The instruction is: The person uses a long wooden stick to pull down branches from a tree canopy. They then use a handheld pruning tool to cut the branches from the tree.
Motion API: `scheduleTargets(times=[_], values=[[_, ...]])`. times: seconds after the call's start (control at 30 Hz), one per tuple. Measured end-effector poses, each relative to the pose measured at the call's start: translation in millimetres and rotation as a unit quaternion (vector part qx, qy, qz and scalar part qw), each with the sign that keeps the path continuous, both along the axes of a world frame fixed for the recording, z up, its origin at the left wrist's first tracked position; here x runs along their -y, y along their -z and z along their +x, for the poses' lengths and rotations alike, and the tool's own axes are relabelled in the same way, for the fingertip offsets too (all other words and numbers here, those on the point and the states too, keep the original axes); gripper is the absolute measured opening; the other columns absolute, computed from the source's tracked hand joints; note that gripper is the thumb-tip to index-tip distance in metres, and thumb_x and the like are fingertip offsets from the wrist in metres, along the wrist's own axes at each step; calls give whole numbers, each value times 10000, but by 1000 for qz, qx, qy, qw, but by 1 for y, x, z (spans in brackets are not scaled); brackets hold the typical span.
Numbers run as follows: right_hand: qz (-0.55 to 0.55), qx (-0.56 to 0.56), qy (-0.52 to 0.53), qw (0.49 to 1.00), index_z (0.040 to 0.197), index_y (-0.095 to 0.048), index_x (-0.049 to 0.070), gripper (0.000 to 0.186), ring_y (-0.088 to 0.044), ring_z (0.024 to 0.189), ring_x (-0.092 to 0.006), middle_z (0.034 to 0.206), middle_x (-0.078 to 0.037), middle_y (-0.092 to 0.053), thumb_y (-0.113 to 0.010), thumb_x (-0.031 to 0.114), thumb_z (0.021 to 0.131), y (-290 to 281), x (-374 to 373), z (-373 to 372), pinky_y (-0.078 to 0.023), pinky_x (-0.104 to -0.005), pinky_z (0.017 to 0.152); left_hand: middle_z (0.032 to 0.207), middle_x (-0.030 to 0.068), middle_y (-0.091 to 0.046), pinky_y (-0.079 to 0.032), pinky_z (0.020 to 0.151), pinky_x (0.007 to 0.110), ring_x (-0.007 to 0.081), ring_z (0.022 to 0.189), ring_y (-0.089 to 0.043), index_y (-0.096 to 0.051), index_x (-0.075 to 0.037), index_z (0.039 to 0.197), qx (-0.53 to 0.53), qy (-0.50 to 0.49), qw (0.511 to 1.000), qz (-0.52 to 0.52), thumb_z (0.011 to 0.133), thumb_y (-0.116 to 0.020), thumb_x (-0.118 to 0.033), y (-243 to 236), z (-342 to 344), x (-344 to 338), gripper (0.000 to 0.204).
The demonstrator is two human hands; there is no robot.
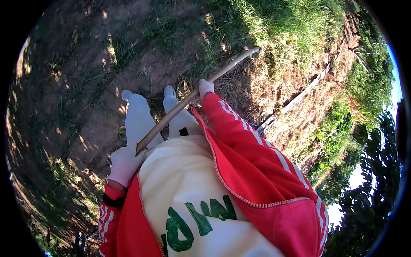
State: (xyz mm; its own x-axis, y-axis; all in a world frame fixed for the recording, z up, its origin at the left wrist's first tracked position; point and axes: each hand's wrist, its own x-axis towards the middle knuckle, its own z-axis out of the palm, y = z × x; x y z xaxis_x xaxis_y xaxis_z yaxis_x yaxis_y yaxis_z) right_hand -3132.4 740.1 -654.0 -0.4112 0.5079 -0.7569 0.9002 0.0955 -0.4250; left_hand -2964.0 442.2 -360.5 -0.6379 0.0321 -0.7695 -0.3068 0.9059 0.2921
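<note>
A long wooden pole (pixel 171 115), like a tool handle, slants across in front of my body. My left hand (pixel 125 162), in a pale glove, is closed round its near end beside my left hip. Further up, my right hand (pixel 206 87), also in a pale glove, grips the pole around its middle. The far end of the pole reaches toward the grass at the upper right; whether a tool head is fixed there I cannot make out. My red sleeves have white stripes.
My legs in pale trousers (pixel 139 113) stand on bare, shaded soil (pixel 98 126). Tall green grass (pixel 295 21) grows ahead to the right. Along the right side a pale log or pipe (pixel 304 92) lies over dry straw, with leafy bushes (pixel 327 139) beyond.
</note>
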Motion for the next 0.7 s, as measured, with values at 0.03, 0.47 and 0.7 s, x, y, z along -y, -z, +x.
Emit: scheduleTargets(times=[0.03,0.47,0.7], values=[[34,39,-25,998,856,-599,-46,298,-645,683,-304,732,-157,-617,-559,237,771,34,12,21,-517,-428,527,720,177,-631,-476,621,471,376,686,-623,-554,-69,902,43,10,999,-26,833,-575,-435,-11,4,5,373],[-128,44,75,988,791,-593,-10,205,-584,595,-239,694,-96,-576,-666,172,732,16,77,70,-482,-380,560,637,188,-585,-453,564,408,312,580,-587,-596,-2,846,64,-113,991,33,788,-649,-377,-60,13,58,383],[-102,-127,151,975,660,-571,-32,128,-504,509,-210,610,-70,-540,-637,76,673,-35,9,21,-408,-359,477,738,174,-636,-470,636,381,299,677,-614,-625,7,923,168,-206,935,235,803,-630,-400,27,14,23,423]])
